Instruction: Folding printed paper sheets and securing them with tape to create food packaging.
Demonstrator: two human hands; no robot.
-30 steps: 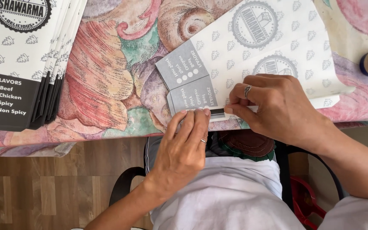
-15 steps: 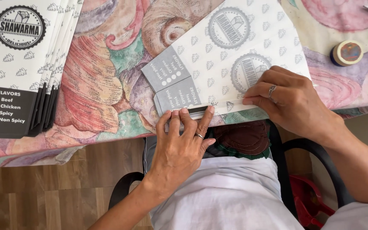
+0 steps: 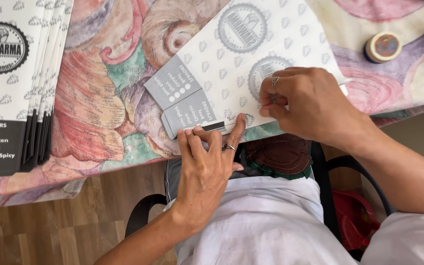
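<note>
A white printed paper sleeve [image 3: 251,54] with round stamps and a grey panel lies folded on the flowered tablecloth [image 3: 99,103] at the table's near edge. My left hand [image 3: 207,167] presses its fingertips flat on the sleeve's lower folded edge, near the grey panel. My right hand [image 3: 310,105], a ring on one finger, rests on the sleeve's right part and pins the fold down with bent fingers. Neither hand lifts the paper off the table.
A stack of several flat printed sleeves [image 3: 15,83] lies at the left. A roll of tape [image 3: 383,46] stands at the far right on the cloth. Below the table edge are my lap, a black chair and wooden floor [image 3: 50,230].
My right hand slid from the sleeve's lower edge up and to the right along the fold. My left hand stayed on the lower edge, its fingers spread a little wider.
</note>
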